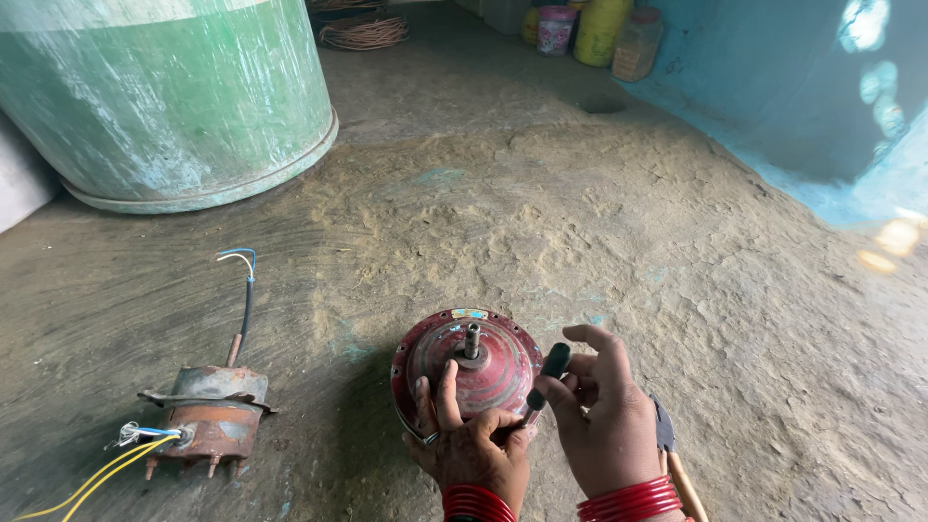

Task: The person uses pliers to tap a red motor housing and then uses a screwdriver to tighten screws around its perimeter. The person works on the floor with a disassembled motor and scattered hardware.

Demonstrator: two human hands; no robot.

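Work piece: a round, dark red motor housing (471, 372) stands on the dirt floor (619, 251) at 6 o'clock in the head view, tilted up on its near edge, with a short steel shaft (472, 339) rising from its centre.
Left hand (466, 435): fingers curled over the housing rim at its 6 to 7 o'clock edge, clamped on the housing and propping it up.
Right hand (604, 411): closed around a thin tool with a black handle (554, 362); thumb and forefinger pinch the handle, the other fingers loosely bent. The tool tip points down toward the housing rim at its 4 o'clock side; the tip itself is hidden behind the left fingers.
Under right wrist: a wooden-handled tool (677, 464) lies on the floor at 5 o'clock, untouched.
Second unit: a rusty motor core (208, 416) with yellow, blue and white wires sits at 8 o'clock, well apart from both hands.
Background: a large green drum (174, 106) at 11 o'clock; plastic jars (599, 29) by the blue wall at 1 o'clock.
Risk, slip: judged likely if the tool is levered hard, since the tip works just beside the left fingers and could strike them.
Risk, tipping: the housing rests on one edge on loose dirt; if the left hand slackens, it could roll or drop flat.
Risk, grit: sandy floor may enter the open housing.
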